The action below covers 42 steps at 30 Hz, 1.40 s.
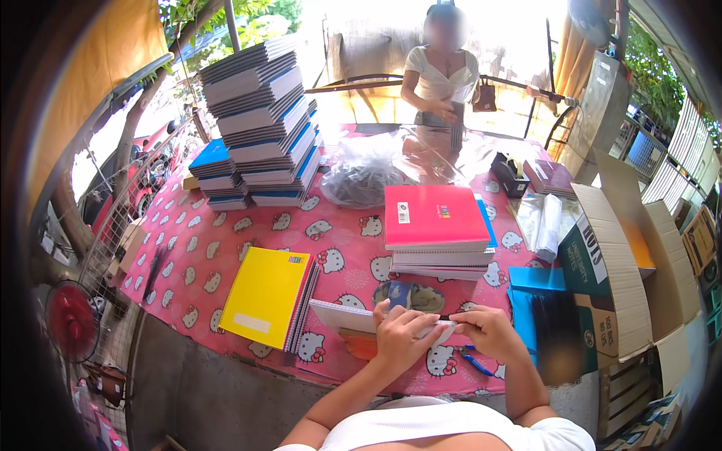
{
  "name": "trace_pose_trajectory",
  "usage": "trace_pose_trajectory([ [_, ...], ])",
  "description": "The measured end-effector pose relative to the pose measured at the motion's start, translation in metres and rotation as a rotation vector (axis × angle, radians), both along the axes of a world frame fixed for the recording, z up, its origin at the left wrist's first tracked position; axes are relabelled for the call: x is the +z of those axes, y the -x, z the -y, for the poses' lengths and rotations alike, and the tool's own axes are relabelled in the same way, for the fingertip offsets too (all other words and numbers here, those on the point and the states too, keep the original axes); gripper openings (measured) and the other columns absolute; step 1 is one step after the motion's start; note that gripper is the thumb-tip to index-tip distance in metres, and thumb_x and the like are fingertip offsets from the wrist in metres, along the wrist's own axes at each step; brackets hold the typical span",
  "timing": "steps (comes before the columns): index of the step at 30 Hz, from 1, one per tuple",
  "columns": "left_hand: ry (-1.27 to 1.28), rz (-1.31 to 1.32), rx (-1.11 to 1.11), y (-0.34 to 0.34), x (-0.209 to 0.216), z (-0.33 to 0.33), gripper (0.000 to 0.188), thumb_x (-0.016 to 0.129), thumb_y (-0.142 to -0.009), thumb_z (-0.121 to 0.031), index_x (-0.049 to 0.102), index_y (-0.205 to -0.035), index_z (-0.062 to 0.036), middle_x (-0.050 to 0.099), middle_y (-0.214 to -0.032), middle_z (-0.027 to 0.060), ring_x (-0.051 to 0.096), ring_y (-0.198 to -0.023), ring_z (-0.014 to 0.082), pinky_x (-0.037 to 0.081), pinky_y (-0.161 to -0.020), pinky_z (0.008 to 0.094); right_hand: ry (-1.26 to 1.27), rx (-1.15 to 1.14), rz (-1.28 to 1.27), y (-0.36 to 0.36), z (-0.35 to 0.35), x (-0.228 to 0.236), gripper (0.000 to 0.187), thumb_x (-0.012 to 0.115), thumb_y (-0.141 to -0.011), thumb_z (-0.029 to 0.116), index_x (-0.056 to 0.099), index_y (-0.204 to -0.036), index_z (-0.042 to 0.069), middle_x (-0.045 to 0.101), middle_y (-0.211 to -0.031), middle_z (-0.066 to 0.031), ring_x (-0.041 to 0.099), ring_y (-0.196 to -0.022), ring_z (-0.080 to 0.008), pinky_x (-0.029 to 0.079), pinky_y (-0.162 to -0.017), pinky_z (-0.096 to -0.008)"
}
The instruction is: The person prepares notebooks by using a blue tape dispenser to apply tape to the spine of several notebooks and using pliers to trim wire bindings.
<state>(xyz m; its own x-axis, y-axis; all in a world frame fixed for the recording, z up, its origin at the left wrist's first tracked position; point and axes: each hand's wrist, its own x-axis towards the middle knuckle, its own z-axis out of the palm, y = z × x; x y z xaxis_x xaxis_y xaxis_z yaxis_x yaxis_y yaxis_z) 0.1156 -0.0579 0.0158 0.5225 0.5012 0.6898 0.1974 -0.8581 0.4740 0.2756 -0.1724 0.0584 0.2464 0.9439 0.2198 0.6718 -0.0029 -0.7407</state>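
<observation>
A spiral notebook stands on its edge close in front of me, with white pages and an orange patch on its lower side. My left hand grips it near its right end. My right hand is closed, fingertips pinched at that same end; fine detail between them is hidden. Just below the right hand lies a blue-handled hand tool. A bunched cloth rests right behind the notebook. To the left is a pile topped by a yellow spiral notebook; beyond the cloth stands a pile topped by a red notebook.
Tall stacks of blue-and-white notebooks rise at the far left. Clear plastic lies mid-table, with a black tape dispenser farther right. Open cardboard boxes crowd the right edge. Across the pink patterned table stands another person.
</observation>
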Motion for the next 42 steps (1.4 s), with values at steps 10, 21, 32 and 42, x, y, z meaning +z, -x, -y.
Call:
trace_pose_trajectory([
  [10,0.046,0.08,-0.041,0.0,0.007,-0.001,0.014,0.077,-0.074,-0.027,0.074,-0.084,-0.0171,0.067,-0.081,-0.0039,0.06,-0.08,0.0136,0.033,-0.089,0.0368,-0.195,-0.09,0.121,0.008,-0.006,-0.008,0.018,0.07,-0.078,0.009,0.065,-0.095,0.006,0.057,-0.075,-0.011,0.061,-0.073,-0.0313,0.049,-0.063,-0.0384],
  [21,0.045,0.028,-0.045,0.001,0.004,-0.002,0.013,0.077,-0.074,-0.023,0.074,-0.085,-0.0171,0.067,-0.08,-0.0036,0.059,-0.078,0.0134,0.033,-0.088,0.0367,-0.139,-0.085,0.173,0.01,-0.005,-0.012,0.014,0.07,-0.079,0.016,0.063,-0.087,0.007,0.058,-0.081,-0.0078,0.062,-0.073,-0.0296,0.049,-0.06,-0.0385],
  [32,0.039,0.032,-0.04,0.005,0.004,0.001,0.014,0.077,-0.073,-0.022,0.074,-0.086,-0.0167,0.067,-0.079,-0.0042,0.059,-0.077,0.0133,0.034,-0.088,0.0366,-0.183,-0.12,0.224,0.021,-0.007,-0.005,0.013,0.07,-0.079,0.011,0.061,-0.084,0.004,0.058,-0.078,-0.0104,0.061,-0.068,-0.0292,0.048,-0.057,-0.0368],
  [42,0.018,0.028,-0.031,0.006,0.001,0.002,0.019,0.077,-0.071,-0.019,0.073,-0.09,-0.0155,0.067,-0.081,-0.0031,0.059,-0.077,0.0143,0.036,-0.087,0.0356,-0.145,-0.145,0.218,0.025,-0.008,0.003,0.019,0.072,-0.078,0.014,0.062,-0.092,0.005,0.06,-0.087,-0.0114,0.061,-0.078,-0.0319,0.049,-0.065,-0.0395],
])
